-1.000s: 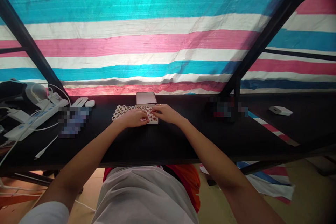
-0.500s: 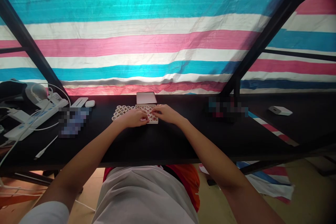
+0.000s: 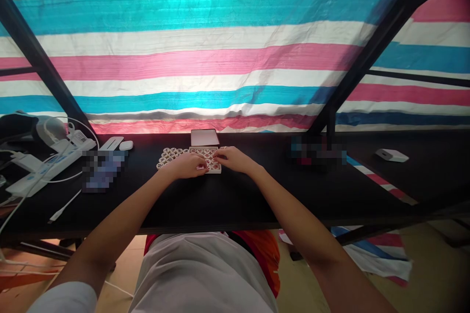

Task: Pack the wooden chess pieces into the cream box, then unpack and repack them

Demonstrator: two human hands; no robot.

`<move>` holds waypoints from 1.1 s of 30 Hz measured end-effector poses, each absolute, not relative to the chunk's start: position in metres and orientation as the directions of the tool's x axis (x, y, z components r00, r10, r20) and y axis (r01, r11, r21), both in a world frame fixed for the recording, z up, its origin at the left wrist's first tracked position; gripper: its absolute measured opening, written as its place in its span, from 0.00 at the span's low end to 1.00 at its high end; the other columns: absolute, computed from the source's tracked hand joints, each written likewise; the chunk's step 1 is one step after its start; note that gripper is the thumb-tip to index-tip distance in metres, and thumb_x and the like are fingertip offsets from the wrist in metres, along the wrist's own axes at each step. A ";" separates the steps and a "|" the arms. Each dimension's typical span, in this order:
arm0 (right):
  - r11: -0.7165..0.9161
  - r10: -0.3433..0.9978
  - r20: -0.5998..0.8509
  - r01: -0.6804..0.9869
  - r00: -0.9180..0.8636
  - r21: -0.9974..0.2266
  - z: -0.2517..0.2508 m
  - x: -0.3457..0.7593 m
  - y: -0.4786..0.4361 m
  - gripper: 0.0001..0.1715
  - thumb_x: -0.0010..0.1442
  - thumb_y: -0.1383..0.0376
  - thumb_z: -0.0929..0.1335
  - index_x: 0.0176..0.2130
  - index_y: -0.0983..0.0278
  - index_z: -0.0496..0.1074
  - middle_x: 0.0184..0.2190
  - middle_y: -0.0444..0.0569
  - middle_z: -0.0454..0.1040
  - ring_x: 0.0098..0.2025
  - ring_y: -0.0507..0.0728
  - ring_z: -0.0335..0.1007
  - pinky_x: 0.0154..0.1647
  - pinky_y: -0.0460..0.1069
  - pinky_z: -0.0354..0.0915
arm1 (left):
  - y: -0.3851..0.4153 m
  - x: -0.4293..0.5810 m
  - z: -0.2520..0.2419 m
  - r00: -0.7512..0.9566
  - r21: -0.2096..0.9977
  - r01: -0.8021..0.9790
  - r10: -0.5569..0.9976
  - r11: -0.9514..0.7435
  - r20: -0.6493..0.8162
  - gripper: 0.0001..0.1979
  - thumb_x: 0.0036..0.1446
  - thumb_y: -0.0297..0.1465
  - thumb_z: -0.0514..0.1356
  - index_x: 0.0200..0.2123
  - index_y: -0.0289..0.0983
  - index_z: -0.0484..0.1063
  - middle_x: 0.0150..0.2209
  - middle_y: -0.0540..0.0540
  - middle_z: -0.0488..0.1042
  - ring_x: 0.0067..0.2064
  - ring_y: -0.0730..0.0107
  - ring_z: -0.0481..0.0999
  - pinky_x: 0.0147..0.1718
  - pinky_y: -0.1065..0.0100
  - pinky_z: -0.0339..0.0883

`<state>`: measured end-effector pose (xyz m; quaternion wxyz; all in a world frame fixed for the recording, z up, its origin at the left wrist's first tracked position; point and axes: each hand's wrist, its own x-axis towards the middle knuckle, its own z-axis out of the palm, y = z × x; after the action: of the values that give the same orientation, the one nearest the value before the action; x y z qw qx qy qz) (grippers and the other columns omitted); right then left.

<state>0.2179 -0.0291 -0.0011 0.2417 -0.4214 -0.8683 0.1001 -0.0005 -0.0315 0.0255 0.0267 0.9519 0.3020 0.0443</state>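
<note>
A shallow white box (image 3: 215, 171) holds round Chinese chess pieces (image 3: 215, 166) with red characters. My left hand (image 3: 188, 165) curls over the box's left part, its fingers closed. At its fingertips a small pale patch shows, too small to name. From the right, my right hand (image 3: 237, 160) reaches over the box's edge with thumb and forefinger pinched at the pieces. What lies between those fingers is hidden. To the left, white pieces with dark characters (image 3: 170, 154) lie in rows on the black table (image 3: 220, 205), partly behind my left hand.
Behind the box is an open box lid (image 3: 204, 137). A power strip (image 3: 44, 168) with cables, a white earbud case (image 3: 126, 145) and a blurred phone-like object (image 3: 105, 171) lie at left. At right are a blurred dark object (image 3: 316, 154) and a white charger (image 3: 392, 155).
My right hand's fingertips have shifted very slightly to the right over the box. The left hand stays in nearly the same place.
</note>
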 end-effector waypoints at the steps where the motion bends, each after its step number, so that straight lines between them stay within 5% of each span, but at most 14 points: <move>1: 0.623 0.782 0.333 0.683 -0.527 -0.381 -0.001 0.218 -0.029 0.11 0.59 0.67 0.65 0.39 0.64 0.77 0.32 0.48 0.75 0.33 0.53 0.69 0.37 0.45 0.60 | -0.031 0.000 0.025 0.813 0.077 0.573 0.578 -0.816 0.070 0.14 0.60 0.37 0.52 0.36 0.38 0.77 0.40 0.46 0.77 0.40 0.63 0.76 0.39 0.69 0.64; 33: 0.609 0.793 0.304 0.693 -0.528 -0.385 0.001 0.218 -0.031 0.11 0.59 0.67 0.65 0.38 0.64 0.77 0.30 0.47 0.74 0.32 0.53 0.68 0.35 0.45 0.59 | -0.034 0.001 0.029 0.816 0.092 0.568 0.574 -0.818 0.065 0.14 0.60 0.36 0.53 0.35 0.37 0.76 0.38 0.45 0.77 0.39 0.63 0.76 0.39 0.68 0.64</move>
<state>0.2182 -0.0310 0.0011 0.2289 -0.4283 -0.8673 0.1091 0.0005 -0.0339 0.0291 0.0340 0.9524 0.2998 0.0447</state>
